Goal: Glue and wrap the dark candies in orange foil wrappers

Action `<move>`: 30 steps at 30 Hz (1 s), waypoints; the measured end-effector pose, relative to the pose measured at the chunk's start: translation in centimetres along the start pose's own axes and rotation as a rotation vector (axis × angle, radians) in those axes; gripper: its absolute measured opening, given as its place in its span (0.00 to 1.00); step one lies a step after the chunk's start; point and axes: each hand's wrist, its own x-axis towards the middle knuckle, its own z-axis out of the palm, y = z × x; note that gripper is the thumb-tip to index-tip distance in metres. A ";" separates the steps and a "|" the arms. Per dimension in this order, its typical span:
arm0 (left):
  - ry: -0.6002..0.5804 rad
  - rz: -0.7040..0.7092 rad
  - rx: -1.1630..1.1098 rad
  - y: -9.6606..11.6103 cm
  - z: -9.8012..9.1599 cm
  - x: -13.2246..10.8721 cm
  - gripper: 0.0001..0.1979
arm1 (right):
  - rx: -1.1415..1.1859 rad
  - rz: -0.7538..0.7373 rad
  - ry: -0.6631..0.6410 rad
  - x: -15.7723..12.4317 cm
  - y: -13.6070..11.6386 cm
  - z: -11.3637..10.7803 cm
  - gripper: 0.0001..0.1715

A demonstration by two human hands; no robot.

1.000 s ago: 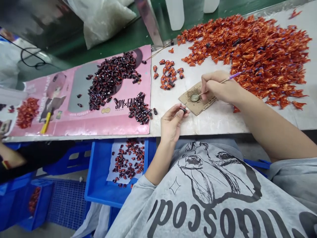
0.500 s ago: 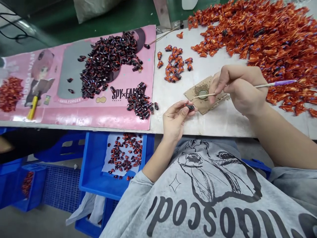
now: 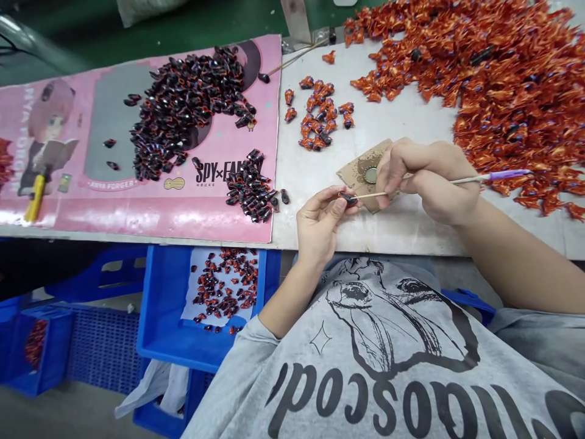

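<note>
Between the thumb and fingers of my left hand (image 3: 320, 225) is a small dark piece (image 3: 348, 198) with an orange edge. My right hand (image 3: 427, 180) grips a thin wooden stick (image 3: 371, 195) like a pen; a purple section (image 3: 509, 175) shows near its rear end. The stick's tip meets the dark piece, or lies right at it. Under my right hand lies a piece of brown cardboard (image 3: 351, 167), speckled with dark gold and bearing a small round cap (image 3: 371, 175). Part of the cardboard is hidden by my fingers.
Orange pieces (image 3: 512, 85) are heaped at the right, with a smaller group (image 3: 320, 116) left of them. Dark pieces (image 3: 183, 110) lie on a pink printed mat (image 3: 137, 210) beside a yellow-handled tool (image 3: 36, 198). Blue bins (image 3: 150, 305) stand below the table edge.
My right hand has moved left and down, bringing the stick's tip from above the cardboard to the dark piece. My left hand keeps its hold. The whole view has shifted slightly.
</note>
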 end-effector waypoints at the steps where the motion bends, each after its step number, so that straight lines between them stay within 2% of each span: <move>1: 0.001 0.007 -0.010 0.0 0.1 0.0 0.15 | -0.003 -0.018 -0.005 0.1 0.1 0.0 0.05; 7: 0.001 0.054 -0.005 -0.1 0.6 -0.2 0.13 | -0.037 -0.210 0.037 0.1 1.0 -0.1 0.09; 11: 0.003 0.088 0.003 -0.1 1.0 -0.3 0.13 | -0.066 -0.263 0.061 0.0 0.9 -0.4 0.10; 13: 0.013 0.098 0.006 -0.2 1.1 -0.3 0.13 | -0.067 -0.285 0.119 0.2 1.1 -0.8 0.11; 16: 0.022 0.111 0.005 -0.2 1.1 -0.3 0.13 | -0.190 -0.245 0.187 0.6 1.7 -1.7 0.12; 19: 0.016 0.122 0.001 -0.3 1.0 -0.2 0.12 | -0.415 -0.127 0.136 1.0 2.5 -2.5 0.15; 21: 0.004 0.124 -0.004 -0.3 1.0 -0.2 0.11 | -0.468 -0.107 0.108 1.1 2.7 -2.5 0.15; 23: -0.005 0.125 -0.005 -0.3 1.0 -0.2 0.11 | -0.392 -0.135 0.122 0.9 2.5 -2.2 0.13; 26: -0.006 0.117 0.005 -0.3 0.9 -0.2 0.11 | -0.120 -0.178 0.163 0.5 1.6 -1.4 0.09; 28: 0.002 0.111 0.016 -0.3 0.9 -0.3 0.12 | -0.014 -0.167 0.143 0.3 1.0 -0.9 0.09; 30: 0.010 0.108 0.030 -0.3 0.8 -0.3 0.13 | -0.006 -0.144 0.095 0.2 0.6 -0.7 0.10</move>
